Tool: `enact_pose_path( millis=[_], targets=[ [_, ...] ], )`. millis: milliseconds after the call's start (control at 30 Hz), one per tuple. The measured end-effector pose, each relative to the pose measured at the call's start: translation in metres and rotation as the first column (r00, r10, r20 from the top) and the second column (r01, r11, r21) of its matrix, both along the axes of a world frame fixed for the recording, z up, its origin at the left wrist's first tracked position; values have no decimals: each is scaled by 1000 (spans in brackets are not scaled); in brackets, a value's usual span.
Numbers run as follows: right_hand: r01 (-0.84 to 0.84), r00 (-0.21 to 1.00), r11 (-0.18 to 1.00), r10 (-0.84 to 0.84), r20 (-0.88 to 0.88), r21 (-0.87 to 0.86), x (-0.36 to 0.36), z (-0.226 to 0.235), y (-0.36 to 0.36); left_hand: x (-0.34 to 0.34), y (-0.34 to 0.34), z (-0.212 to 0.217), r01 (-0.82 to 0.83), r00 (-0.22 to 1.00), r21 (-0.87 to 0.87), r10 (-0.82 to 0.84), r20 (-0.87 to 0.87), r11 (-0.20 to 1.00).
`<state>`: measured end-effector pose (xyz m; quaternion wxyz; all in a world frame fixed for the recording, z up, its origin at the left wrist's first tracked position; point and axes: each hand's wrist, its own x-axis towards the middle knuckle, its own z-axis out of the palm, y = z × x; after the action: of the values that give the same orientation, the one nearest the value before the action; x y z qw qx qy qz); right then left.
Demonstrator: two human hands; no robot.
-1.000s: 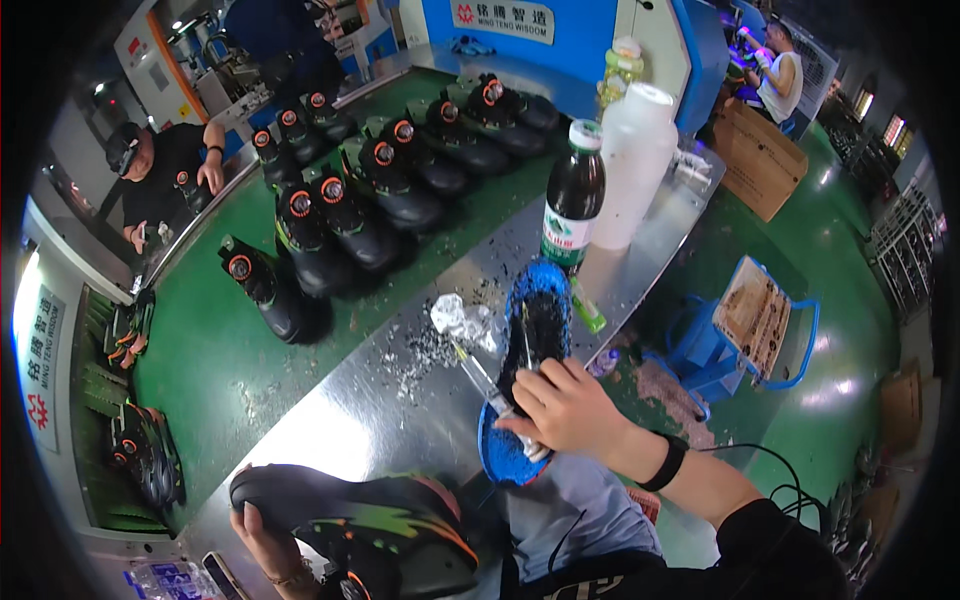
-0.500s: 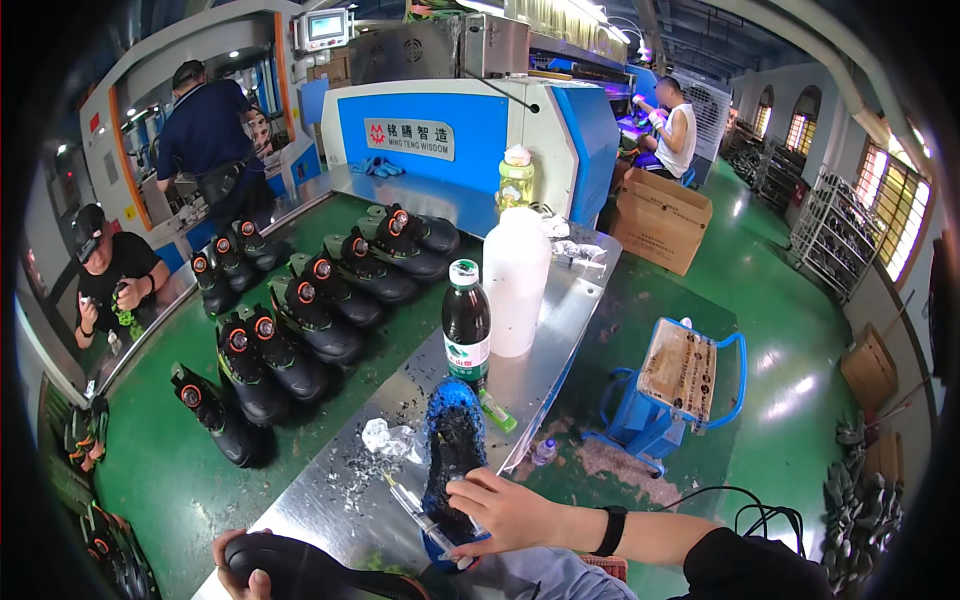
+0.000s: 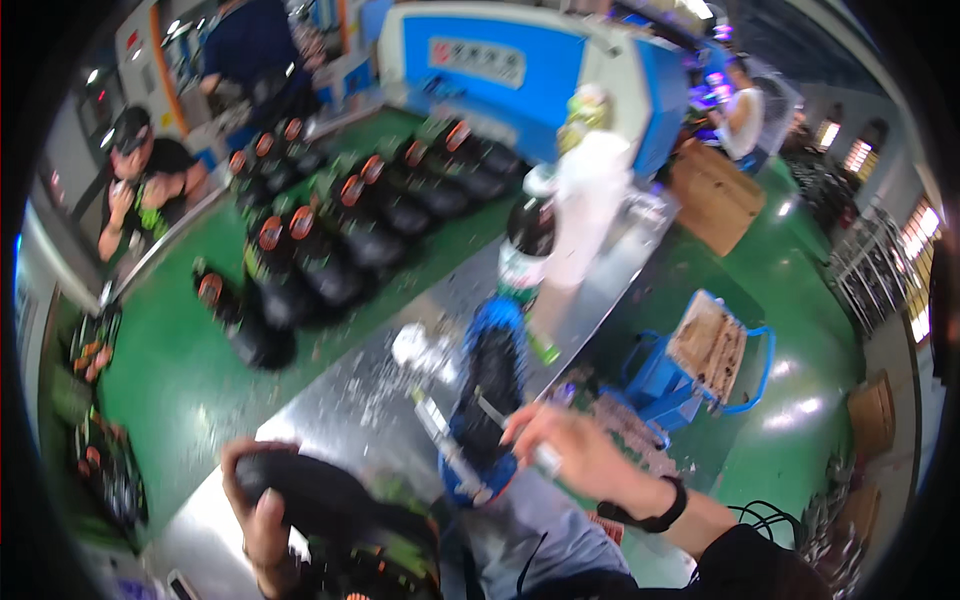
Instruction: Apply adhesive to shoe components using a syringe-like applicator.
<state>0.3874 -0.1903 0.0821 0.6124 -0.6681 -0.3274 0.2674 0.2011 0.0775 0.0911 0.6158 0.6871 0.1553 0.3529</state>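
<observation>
My left hand point(image 3: 262, 515) is closed round a black shoe point(image 3: 330, 490) with green and orange parts, tilted with its dark sole up. My right hand point(image 3: 565, 445) pinches a thin pale tool point(image 3: 490, 408), blurred by motion, its tip over a sole-shaped pad point(image 3: 490, 370) with a dark middle and blue edge. A pale, slim pen-like tool point(image 3: 437, 422) lies along the pad's left side. Beyond the pad are a dark bottle point(image 3: 528, 228) with a white cap, a tall white bottle point(image 3: 592, 195) and a small green packet point(image 3: 543, 346).
Crumpled white paper point(image 3: 418, 347) and dark scraps lie on the metal table point(image 3: 350, 400). Rows of black shoes point(image 3: 325, 260) stand on the green surface to the left. A blue stool point(image 3: 665, 370) is at the right. Co-workers point(image 3: 145, 185) work beyond the table.
My view has shifted, with blur. My left hand has lifted the shoe further into view. My right hand has moved off the pen-like tool and holds a thin tool to its right.
</observation>
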Motion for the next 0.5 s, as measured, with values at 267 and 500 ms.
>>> enact_pose_path(
  millis=[267, 500],
  targets=[
    [-293, 943, 813, 158, 293, 503, -18, 48, 26, 29, -2, 17, 267, 964, 104, -267, -14, 958],
    [-367, 928, 616, 198, 314, 697, -23, 48, 55, 37, -3, 24, 300, 949, 140, -280, -143, 944]
  ],
)
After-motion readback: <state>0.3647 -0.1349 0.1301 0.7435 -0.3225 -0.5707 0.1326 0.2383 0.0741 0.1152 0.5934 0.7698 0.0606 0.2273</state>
